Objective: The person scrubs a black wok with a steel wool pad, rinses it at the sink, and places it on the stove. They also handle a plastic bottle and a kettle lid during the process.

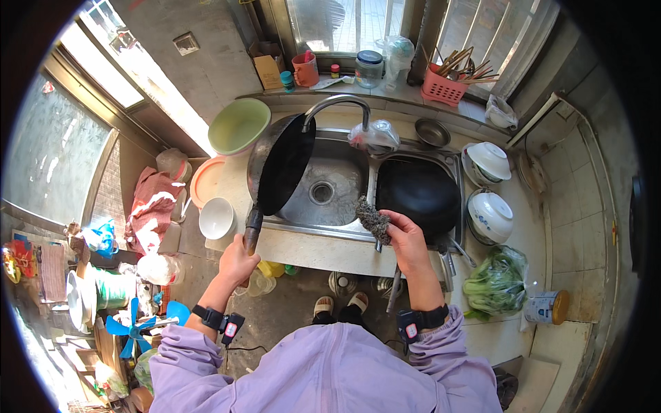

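Note:
My left hand (237,261) grips the wooden handle of a black wok (286,165), which is tilted on its side over the left edge of the sink. Its dark inside faces right, toward the left basin (335,186) with its round drain. Between the fingers of my right hand (409,240) is a grey metal scouring pad (373,220), held above the front rim of the sink. A second black wok (419,192) lies in the right basin, apparently upside down. The curved faucet (338,98) arches behind, its spout end close to the wok's upper rim.
A green basin (239,126), an orange lid (207,180) and a white bowl (217,218) stand left of the sink. Covered bowls (490,217), bagged leafy greens (497,284) and a can (546,307) line the right counter. A pink chopstick basket (445,85) sits on the windowsill.

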{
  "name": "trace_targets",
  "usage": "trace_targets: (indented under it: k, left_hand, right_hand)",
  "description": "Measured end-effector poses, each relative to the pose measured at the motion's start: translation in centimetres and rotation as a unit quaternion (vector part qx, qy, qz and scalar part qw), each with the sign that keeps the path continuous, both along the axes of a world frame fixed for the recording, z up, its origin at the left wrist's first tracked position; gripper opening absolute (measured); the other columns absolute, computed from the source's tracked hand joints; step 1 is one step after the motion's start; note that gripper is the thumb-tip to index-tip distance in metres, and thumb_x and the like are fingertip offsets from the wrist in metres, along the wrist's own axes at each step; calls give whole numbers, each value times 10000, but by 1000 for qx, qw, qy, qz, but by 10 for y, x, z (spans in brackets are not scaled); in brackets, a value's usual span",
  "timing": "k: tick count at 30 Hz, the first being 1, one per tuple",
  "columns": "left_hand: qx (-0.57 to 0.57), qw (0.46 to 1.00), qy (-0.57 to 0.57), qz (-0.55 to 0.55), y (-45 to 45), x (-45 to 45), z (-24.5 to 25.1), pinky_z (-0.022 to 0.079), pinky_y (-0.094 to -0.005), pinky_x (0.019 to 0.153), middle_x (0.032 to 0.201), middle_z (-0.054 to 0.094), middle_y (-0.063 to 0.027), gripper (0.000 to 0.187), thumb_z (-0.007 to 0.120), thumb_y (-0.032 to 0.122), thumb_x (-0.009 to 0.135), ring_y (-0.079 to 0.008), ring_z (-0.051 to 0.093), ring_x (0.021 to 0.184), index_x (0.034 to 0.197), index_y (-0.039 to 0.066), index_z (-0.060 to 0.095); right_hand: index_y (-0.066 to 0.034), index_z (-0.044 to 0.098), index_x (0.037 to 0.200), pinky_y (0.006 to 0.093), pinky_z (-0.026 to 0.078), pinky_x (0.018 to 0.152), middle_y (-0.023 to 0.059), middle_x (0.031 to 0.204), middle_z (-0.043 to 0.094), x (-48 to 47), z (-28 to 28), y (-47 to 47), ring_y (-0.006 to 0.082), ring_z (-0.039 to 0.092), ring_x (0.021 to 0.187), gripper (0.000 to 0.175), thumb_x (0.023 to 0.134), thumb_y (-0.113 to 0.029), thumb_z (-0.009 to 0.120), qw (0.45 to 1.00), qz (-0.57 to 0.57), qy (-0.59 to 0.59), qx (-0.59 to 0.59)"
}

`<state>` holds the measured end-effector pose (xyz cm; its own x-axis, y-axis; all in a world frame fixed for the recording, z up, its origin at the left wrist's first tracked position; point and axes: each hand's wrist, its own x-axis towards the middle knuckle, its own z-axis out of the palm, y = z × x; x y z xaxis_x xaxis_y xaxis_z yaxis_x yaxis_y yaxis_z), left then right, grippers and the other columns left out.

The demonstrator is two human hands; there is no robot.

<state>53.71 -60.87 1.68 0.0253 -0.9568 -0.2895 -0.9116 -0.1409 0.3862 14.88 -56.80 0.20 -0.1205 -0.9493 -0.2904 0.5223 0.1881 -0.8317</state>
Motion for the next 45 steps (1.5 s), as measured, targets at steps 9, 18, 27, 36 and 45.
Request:
trace_targets:
  k: [9,18,27,36,45]
  left_hand:
    - [-20,1000,0,-6,14,12,17,522,-492,771,905,676,-240,454,668,241,756,-427,664,866,1114,10,512]
    - [-42,999,-1,-18,20,34,18,522,-486,817,968,674,-256,494,671,269,761,-432,661,917,1158,15,521]
    - [-36,997,64,-9,22,57,22,538,-452,768,950,675,-258,522,695,289,765,-378,686,793,1152,-14,519]
    - [45,949,311,27,22,82,31,491,-301,444,746,611,-111,439,755,199,792,-191,621,519,1086,-21,513]
    - [266,831,487,45,76,107,88,476,-282,421,714,582,-92,321,677,99,820,-177,572,448,1061,12,484]
  right_hand:
    - [11,661,1198,273,512,891,67,1107,695,25,-6,16,137,650,993,280,930,36,582,1000,-11,-13,-8]
    - [13,655,1190,285,517,891,86,1112,696,44,-4,13,160,657,999,268,936,39,570,997,-38,-62,-17]
    - [17,646,1202,303,524,883,98,1115,692,61,-1,17,171,659,995,267,944,29,576,994,-59,-91,-32]
    - [8,646,1203,306,529,891,93,1121,691,77,-3,38,175,659,1004,267,946,24,575,993,-79,-86,-27]
    - [-13,636,1222,334,518,942,88,1165,676,55,31,83,186,644,1058,271,962,4,561,981,-112,-138,-82]
